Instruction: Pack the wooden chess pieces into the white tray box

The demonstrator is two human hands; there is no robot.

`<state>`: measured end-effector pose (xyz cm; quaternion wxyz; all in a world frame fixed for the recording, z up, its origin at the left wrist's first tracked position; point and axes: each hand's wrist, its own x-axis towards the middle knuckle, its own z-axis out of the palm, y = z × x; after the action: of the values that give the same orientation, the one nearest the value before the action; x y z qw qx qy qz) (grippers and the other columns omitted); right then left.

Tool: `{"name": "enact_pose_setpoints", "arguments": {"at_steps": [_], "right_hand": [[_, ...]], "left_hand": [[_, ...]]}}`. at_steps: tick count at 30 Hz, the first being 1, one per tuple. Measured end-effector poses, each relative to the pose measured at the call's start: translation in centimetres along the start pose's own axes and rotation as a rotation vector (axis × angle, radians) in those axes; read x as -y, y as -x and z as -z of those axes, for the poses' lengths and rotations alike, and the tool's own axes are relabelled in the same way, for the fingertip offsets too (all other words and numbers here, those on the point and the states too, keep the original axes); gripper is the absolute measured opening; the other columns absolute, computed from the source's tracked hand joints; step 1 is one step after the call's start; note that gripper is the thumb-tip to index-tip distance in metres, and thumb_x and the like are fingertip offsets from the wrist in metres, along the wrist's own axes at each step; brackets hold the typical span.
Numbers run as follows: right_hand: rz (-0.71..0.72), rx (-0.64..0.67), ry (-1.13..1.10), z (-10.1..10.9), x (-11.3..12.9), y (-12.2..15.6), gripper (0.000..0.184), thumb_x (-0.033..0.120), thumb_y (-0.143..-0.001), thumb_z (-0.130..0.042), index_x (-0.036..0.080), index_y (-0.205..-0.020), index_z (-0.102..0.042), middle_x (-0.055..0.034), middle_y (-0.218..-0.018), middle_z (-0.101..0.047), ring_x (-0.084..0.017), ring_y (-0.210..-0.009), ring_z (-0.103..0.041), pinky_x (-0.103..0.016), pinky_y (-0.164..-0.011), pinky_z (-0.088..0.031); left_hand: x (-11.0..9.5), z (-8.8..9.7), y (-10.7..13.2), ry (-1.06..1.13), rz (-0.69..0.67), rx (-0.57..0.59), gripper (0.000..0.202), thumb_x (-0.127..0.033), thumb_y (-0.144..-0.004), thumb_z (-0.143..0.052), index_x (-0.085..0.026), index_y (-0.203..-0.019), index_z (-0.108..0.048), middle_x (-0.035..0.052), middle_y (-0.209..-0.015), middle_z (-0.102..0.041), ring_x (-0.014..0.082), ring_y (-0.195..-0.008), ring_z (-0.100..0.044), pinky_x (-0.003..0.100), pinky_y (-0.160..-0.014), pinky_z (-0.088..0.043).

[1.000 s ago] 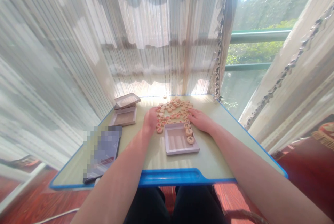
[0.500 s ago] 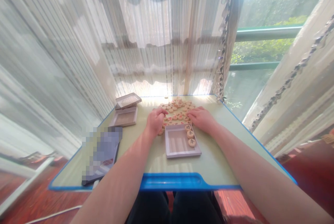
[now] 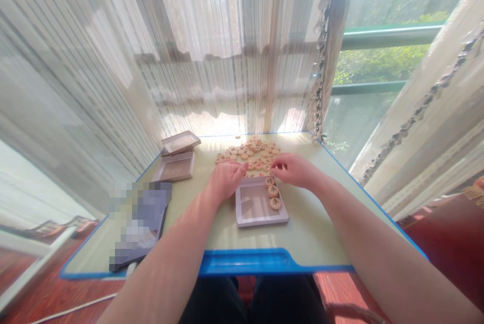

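Note:
A shallow, pale square box (image 3: 243, 221) lies on the table in front of me. Along its right side sit three round wooden xiangqi pieces (image 3: 273, 191) with black characters. My left hand (image 3: 228, 179) rests at the box's far left corner, fingers stretched over the loose pieces and thumb beside a red-marked one. At the far right corner my right hand (image 3: 294, 170) has its fingers curled, the tips pinched at a piece partly hidden by them. Beyond both hands spreads a pile of loose xiangqi pieces (image 3: 247, 153), some red-marked, others too small to read.
Two more shallow boxes, one an open tray (image 3: 176, 167) and one tilted lid-like box (image 3: 181, 141), lie at the back left. A dark flat device (image 3: 149, 218), partly pixelated, lies front left. The table (image 3: 321, 243) has a blue rim; sheer curtains (image 3: 212, 62) hang behind.
My left hand has shifted nearer the box, its fingers now reaching over the pieces. My right hand has drawn slightly closer to the box's far right corner. The view has tilted slightly.

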<state>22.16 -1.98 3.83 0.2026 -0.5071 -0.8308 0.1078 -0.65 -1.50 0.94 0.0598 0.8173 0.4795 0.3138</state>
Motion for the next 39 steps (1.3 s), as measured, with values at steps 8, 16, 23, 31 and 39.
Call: {"name": "enact_pose_setpoints", "arguments": {"at_steps": [8,16,23,31,39], "right_hand": [[-0.045,0.307,0.051,1.7,3.0,2.0,0.018,0.035,-0.067,-0.063,0.021,-0.077,-0.066,0.0009,-0.071,-0.06,-0.011,-0.061,-0.049,-0.023,-0.052,-0.032],[-0.113,0.27,0.194,1.3,3.2,2.0,0.025,0.044,-0.066,-0.062,0.023,-0.079,-0.062,-0.0011,-0.076,-0.064,-0.016,-0.068,-0.054,-0.025,-0.053,-0.031],[-0.153,0.231,0.284,1.2,3.5,2.2,0.027,0.049,-0.068,-0.059,0.024,-0.078,-0.063,-0.0024,-0.078,-0.066,-0.018,-0.07,-0.058,-0.027,-0.054,-0.032],[-0.136,0.231,0.316,0.8,3.7,2.2,0.024,0.047,-0.07,-0.058,0.025,-0.077,-0.065,-0.0027,-0.073,-0.066,-0.018,-0.067,-0.057,-0.027,-0.053,-0.03],[-0.105,0.245,0.294,1.2,4.4,2.5,0.022,0.042,-0.069,-0.059,0.024,-0.077,-0.067,-0.0032,-0.07,-0.065,-0.018,-0.065,-0.056,-0.027,-0.052,-0.029]], "left_hand": [[0.0,-0.1,0.0,-0.051,-0.027,-0.105,0.054,-0.041,-0.095,-0.028,-0.021,-0.062,-0.066,0.0055,-0.063,-0.064,0.0185,-0.074,-0.061,0.031,-0.075,-0.045],[0.3,0.5,-0.1,-0.077,0.09,-0.317,0.051,-0.041,-0.095,-0.024,-0.02,-0.075,-0.065,0.0061,-0.075,-0.068,0.0216,-0.083,-0.061,0.035,-0.081,-0.042],[0.1,0.8,-0.1,-0.073,0.207,-0.336,0.05,-0.042,-0.095,-0.025,-0.02,-0.072,-0.064,0.0046,-0.075,-0.068,0.0207,-0.08,-0.061,0.031,-0.075,-0.041],[-0.2,0.9,0.0,-0.108,0.19,-0.323,0.049,-0.041,-0.094,-0.027,-0.02,-0.066,-0.061,0.0041,-0.066,-0.064,0.0191,-0.072,-0.058,0.029,-0.071,-0.039],[0.0,0.9,0.0,-0.126,0.185,-0.311,0.049,-0.042,-0.094,-0.028,-0.019,-0.067,-0.062,0.0058,-0.07,-0.066,0.0207,-0.077,-0.059,0.03,-0.07,-0.038]]}}
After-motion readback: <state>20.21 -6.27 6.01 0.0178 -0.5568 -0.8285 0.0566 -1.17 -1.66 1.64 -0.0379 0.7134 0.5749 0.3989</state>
